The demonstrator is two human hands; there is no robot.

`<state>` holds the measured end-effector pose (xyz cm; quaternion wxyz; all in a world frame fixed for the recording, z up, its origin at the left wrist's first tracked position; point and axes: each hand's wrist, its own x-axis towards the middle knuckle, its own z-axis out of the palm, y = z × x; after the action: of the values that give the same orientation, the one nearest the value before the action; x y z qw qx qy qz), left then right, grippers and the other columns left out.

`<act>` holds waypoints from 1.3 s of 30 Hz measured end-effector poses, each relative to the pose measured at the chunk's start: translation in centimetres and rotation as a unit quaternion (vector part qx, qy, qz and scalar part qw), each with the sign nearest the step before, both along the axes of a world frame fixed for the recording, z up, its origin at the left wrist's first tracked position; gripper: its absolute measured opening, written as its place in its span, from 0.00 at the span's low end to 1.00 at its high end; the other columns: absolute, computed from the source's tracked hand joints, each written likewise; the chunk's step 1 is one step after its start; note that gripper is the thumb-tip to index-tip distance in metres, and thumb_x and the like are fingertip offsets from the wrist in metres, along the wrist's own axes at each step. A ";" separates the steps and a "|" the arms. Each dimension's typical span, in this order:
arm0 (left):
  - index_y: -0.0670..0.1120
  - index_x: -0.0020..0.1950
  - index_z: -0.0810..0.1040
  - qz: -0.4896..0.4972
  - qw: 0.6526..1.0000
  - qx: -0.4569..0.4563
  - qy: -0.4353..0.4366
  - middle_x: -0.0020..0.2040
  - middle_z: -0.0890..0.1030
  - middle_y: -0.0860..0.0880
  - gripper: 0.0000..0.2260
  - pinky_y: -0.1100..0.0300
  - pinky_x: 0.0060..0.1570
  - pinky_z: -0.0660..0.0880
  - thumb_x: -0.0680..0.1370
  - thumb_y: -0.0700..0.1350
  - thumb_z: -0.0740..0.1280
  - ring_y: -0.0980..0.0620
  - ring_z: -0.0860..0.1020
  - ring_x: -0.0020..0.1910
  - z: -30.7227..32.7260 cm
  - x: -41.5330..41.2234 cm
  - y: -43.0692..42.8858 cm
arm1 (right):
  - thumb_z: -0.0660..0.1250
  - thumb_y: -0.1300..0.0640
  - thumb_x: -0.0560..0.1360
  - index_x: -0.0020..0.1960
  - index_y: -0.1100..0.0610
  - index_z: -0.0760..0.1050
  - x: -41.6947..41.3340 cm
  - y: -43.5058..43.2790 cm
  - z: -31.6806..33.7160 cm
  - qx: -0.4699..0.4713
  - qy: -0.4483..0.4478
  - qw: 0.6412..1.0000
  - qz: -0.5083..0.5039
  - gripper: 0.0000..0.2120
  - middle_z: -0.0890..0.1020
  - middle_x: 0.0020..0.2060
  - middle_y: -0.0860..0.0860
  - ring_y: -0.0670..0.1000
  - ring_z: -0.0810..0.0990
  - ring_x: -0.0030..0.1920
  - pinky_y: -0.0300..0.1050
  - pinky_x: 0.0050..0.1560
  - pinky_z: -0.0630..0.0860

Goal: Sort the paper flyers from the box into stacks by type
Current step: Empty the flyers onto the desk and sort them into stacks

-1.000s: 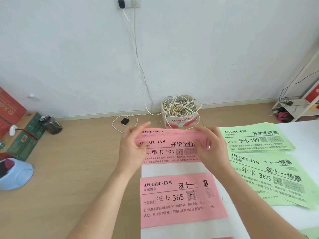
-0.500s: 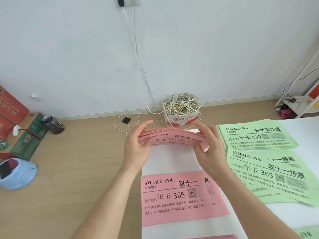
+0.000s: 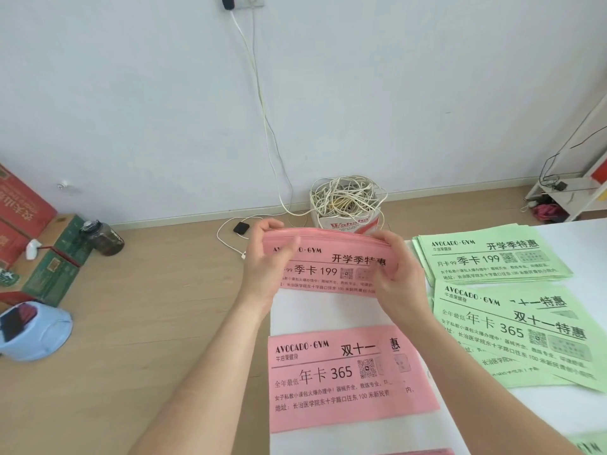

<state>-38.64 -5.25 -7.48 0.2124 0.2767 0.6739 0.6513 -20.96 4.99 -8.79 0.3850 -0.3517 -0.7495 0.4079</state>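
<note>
Thin matt paper flyers, pink and green, on a smooth white surface above a wood-grain floor.

The pink sheaf (image 3: 328, 267) gripped by the left hand (image 3: 266, 270) and right hand (image 3: 399, 280) is thin, matt paper with black print, and it bows softly along its top edge. The loose pink flyer (image 3: 345, 385), far green stack (image 3: 489, 257) and near green stack (image 3: 525, 336) look like the same dull paper. The surface (image 3: 328, 311) is smooth, matt white. The floor (image 3: 164, 307) shows pale wood grain with a low sheen; the wall (image 3: 131, 93) is matt white. Cream plastic-coated cable (image 3: 345, 195) fills a printed carton (image 3: 348, 224). The blue tub (image 3: 42, 336) looks like smooth plastic.
</note>
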 end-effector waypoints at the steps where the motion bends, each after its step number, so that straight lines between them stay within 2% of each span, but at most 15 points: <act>1: 0.55 0.48 0.73 -0.001 1.000 0.000 0.011 0.49 0.76 0.50 0.14 0.51 0.47 0.73 0.70 0.38 0.70 0.52 0.75 0.46 -0.1 -0.1 0.0 | 0.62 0.73 0.71 0.59 0.50 0.73 0.0 0.1 0.1 0.006 0.000 1.000 -0.009 0.24 0.77 0.48 0.39 0.37 0.75 0.48 0.24 0.46 0.68; 3: 0.54 0.47 0.72 0.013 0.999 0.010 0.047 0.46 0.75 0.53 0.21 0.56 0.47 0.73 0.69 0.27 0.65 0.55 0.74 0.44 -0.1 0.0 -0.2 | 0.62 0.72 0.71 0.59 0.55 0.73 0.0 0.0 0.3 0.055 -0.004 0.998 -0.037 0.20 0.77 0.48 0.44 0.41 0.73 0.48 0.21 0.48 0.64; 5: 0.53 0.48 0.71 0.011 0.997 0.007 0.075 0.45 0.75 0.56 0.23 0.59 0.48 0.71 0.70 0.24 0.63 0.57 0.74 0.45 -0.3 0.2 -0.6 | 0.63 0.72 0.71 0.60 0.59 0.73 0.3 0.0 0.2 0.101 -0.025 0.993 -0.047 0.19 0.76 0.49 0.48 0.39 0.69 0.47 0.20 0.49 0.61; 8: 0.59 0.48 0.70 -0.004 0.997 -0.025 0.075 0.45 0.75 0.58 0.28 0.56 0.50 0.72 0.70 0.23 0.62 0.56 0.75 0.46 -1.5 0.6 -1.4 | 0.62 0.73 0.71 0.64 0.57 0.69 0.8 0.0 -0.4 0.089 -0.078 0.993 0.004 0.24 0.74 0.51 0.51 0.33 0.67 0.46 0.18 0.48 0.60; 11: 0.60 0.48 0.69 0.009 0.996 -0.038 0.085 0.44 0.74 0.53 0.29 0.57 0.45 0.71 0.71 0.23 0.59 0.54 0.74 0.43 -1.6 0.3 -1.2 | 0.60 0.73 0.71 0.65 0.56 0.69 0.9 0.4 -0.4 0.109 -0.085 0.990 0.004 0.25 0.74 0.51 0.52 0.37 0.66 0.44 0.19 0.46 0.61; 13: 0.59 0.48 0.68 0.010 0.994 -0.045 0.100 0.43 0.74 0.52 0.28 0.58 0.41 0.70 0.72 0.24 0.58 0.54 0.74 0.40 -1.4 0.3 -1.0 | 0.59 0.73 0.72 0.66 0.56 0.69 1.0 0.4 -0.6 0.119 -0.090 0.989 -0.005 0.25 0.74 0.51 0.52 0.39 0.65 0.43 0.24 0.43 0.63; 16: 0.59 0.49 0.67 0.003 0.989 -0.075 0.125 0.43 0.75 0.57 0.27 0.65 0.45 0.70 0.73 0.24 0.58 0.61 0.75 0.43 -1.6 0.9 -1.3 | 0.58 0.73 0.71 0.69 0.53 0.65 1.4 0.2 -1.3 0.107 -0.111 0.988 0.031 0.29 0.73 0.53 0.53 0.41 0.67 0.45 0.29 0.44 0.62; 19: 0.58 0.50 0.66 0.000 0.984 -0.094 0.149 0.43 0.75 0.57 0.26 0.71 0.42 0.68 0.73 0.24 0.58 0.65 0.74 0.41 -1.6 0.9 -1.4 | 0.57 0.74 0.71 0.69 0.49 0.63 1.7 0.7 -1.6 0.109 -0.103 0.988 0.040 0.32 0.72 0.52 0.51 0.43 0.68 0.46 0.29 0.43 0.64; 25: 0.58 0.52 0.64 0.014 0.976 -0.093 0.194 0.42 0.76 0.62 0.27 0.65 0.42 0.70 0.71 0.25 0.59 0.64 0.75 0.42 -1.5 0.7 -1.8 | 0.58 0.74 0.71 0.67 0.45 0.61 1.6 0.8 -1.4 0.120 -0.084 0.989 0.024 0.33 0.72 0.53 0.44 0.40 0.67 0.45 0.33 0.42 0.62; 27: 0.59 0.52 0.64 0.029 0.976 -0.086 0.199 0.42 0.76 0.60 0.27 0.66 0.42 0.71 0.72 0.25 0.59 0.62 0.75 0.42 -1.8 0.9 -2.2 | 0.59 0.74 0.71 0.67 0.46 0.61 1.5 0.8 -1.4 0.124 -0.075 0.989 0.026 0.32 0.73 0.54 0.46 0.39 0.67 0.45 0.28 0.43 0.62; 30: 0.62 0.52 0.64 0.042 0.983 -0.106 0.144 0.45 0.78 0.54 0.28 0.62 0.48 0.74 0.74 0.27 0.60 0.57 0.79 0.45 -2.9 0.8 -2.5 | 0.58 0.75 0.72 0.69 0.48 0.59 1.4 0.7 -1.7 0.120 -0.081 0.989 0.038 0.33 0.73 0.52 0.50 0.40 0.67 0.47 0.21 0.47 0.61; 32: 0.59 0.53 0.64 0.045 0.986 -0.117 0.111 0.46 0.79 0.55 0.25 0.58 0.53 0.75 0.75 0.27 0.60 0.60 0.79 0.47 -3.3 0.7 -2.4 | 0.57 0.74 0.74 0.72 0.48 0.57 1.5 0.5 -2.1 0.110 -0.070 0.991 0.021 0.33 0.76 0.52 0.55 0.48 0.72 0.46 0.30 0.45 0.64; 34: 0.57 0.53 0.65 0.053 0.986 -0.125 0.098 0.46 0.79 0.57 0.23 0.58 0.55 0.75 0.75 0.27 0.59 0.63 0.79 0.46 -3.3 0.7 -2.2 | 0.58 0.71 0.75 0.72 0.41 0.54 1.4 0.5 -2.1 0.017 -0.044 0.999 -0.012 0.35 0.78 0.49 0.52 0.52 0.77 0.43 0.42 0.42 0.70; 36: 0.55 0.54 0.66 0.066 0.984 -0.133 0.093 0.46 0.79 0.57 0.22 0.59 0.55 0.74 0.75 0.27 0.58 0.63 0.78 0.48 -3.3 0.7 -2.2 | 0.60 0.68 0.75 0.69 0.40 0.59 1.0 0.7 -2.0 -0.086 -0.027 0.995 -0.049 0.30 0.79 0.43 0.46 0.48 0.81 0.41 0.45 0.42 0.75; 39: 0.52 0.58 0.67 0.066 0.983 -0.149 0.087 0.49 0.80 0.54 0.20 0.55 0.56 0.75 0.75 0.28 0.57 0.56 0.79 0.52 -3.8 0.7 -2.1 | 0.59 0.66 0.77 0.54 0.55 0.71 0.5 0.6 -1.8 -0.088 -0.077 0.991 -0.066 0.09 0.78 0.38 0.45 0.50 0.77 0.40 0.31 0.39 0.71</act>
<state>-37.98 -7.34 -11.24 0.1486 0.2526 0.7961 0.5295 -20.49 5.54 -10.60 0.3201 -0.4635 -0.7128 0.4179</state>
